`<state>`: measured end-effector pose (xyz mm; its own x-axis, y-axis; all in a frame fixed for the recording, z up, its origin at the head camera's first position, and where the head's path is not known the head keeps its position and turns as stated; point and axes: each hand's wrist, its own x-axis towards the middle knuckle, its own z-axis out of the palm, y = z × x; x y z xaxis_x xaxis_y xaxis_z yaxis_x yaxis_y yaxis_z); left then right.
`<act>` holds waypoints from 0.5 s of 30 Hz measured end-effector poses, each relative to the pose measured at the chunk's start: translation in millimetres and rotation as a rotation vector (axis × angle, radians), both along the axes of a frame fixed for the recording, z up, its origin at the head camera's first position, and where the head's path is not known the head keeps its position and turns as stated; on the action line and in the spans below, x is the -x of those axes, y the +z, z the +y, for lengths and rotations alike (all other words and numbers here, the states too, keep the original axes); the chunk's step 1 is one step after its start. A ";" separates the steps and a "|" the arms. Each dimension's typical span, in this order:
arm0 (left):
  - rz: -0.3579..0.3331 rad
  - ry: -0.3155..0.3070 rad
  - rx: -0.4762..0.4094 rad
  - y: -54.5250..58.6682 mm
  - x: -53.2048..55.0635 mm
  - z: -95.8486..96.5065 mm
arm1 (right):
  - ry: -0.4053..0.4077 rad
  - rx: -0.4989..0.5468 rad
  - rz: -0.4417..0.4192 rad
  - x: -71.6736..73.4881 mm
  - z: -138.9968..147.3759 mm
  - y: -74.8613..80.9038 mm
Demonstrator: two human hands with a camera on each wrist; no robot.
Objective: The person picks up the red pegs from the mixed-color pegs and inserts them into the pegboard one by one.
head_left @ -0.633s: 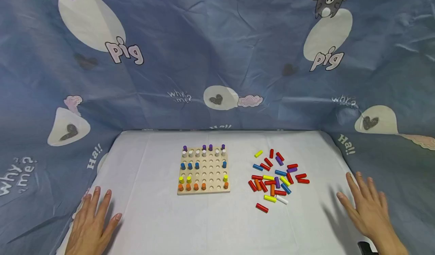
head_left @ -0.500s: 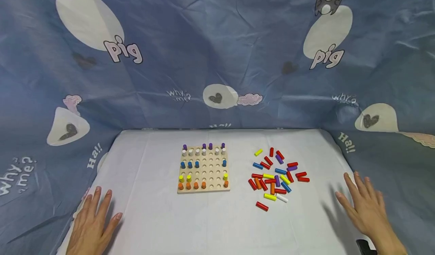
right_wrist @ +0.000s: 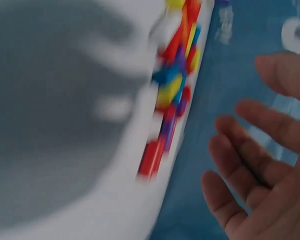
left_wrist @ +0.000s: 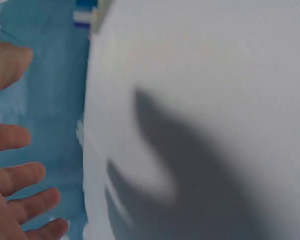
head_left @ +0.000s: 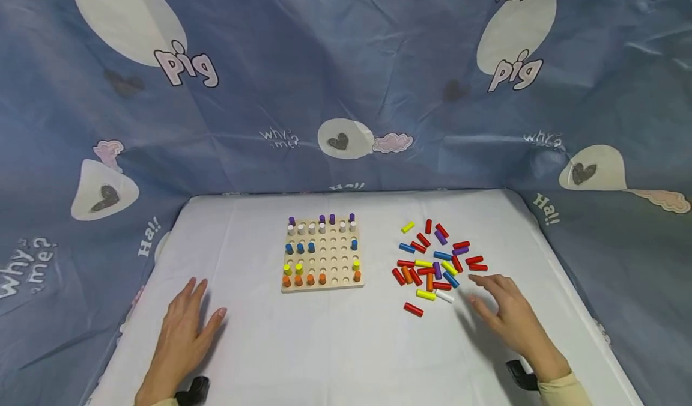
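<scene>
My right hand hovers at the right edge of a scattered pile of small coloured pegs, its fingers loosely bent and holding nothing. Nearest its fingertips lie a blue peg and a white peg. To the left of the pile, a wooden pegboard carries rows of upright purple, white, blue, yellow and orange pegs, with bare holes between them. My left hand is held over the table, left of the board, fingers relaxed and nothing in them. In the left wrist view its fingers are spread apart.
A white cloth covers the table. Blue printed fabric rises behind and along both sides. One red peg lies apart at the front of the pile. Each wrist wears a black camera mount.
Both hands have moved inward from the table's sides, the right one up to the pegs and the left one toward the board. The head view has tilted slightly down.
</scene>
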<state>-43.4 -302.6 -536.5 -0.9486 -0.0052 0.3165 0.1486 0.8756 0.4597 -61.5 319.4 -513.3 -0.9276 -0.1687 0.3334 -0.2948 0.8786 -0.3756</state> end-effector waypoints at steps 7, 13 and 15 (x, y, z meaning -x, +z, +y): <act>-0.154 -0.025 -0.190 -10.6 43.2 54.1 | 0.147 -0.059 -0.100 9.5 -55.0 -3.0; -0.259 -0.055 -0.302 -28.5 69.0 91.0 | 0.198 -0.133 -0.144 11.2 -90.6 -14.5; -0.260 -0.054 -0.306 -34.4 73.2 98.8 | 0.197 -0.168 -0.152 11.2 -99.7 -18.3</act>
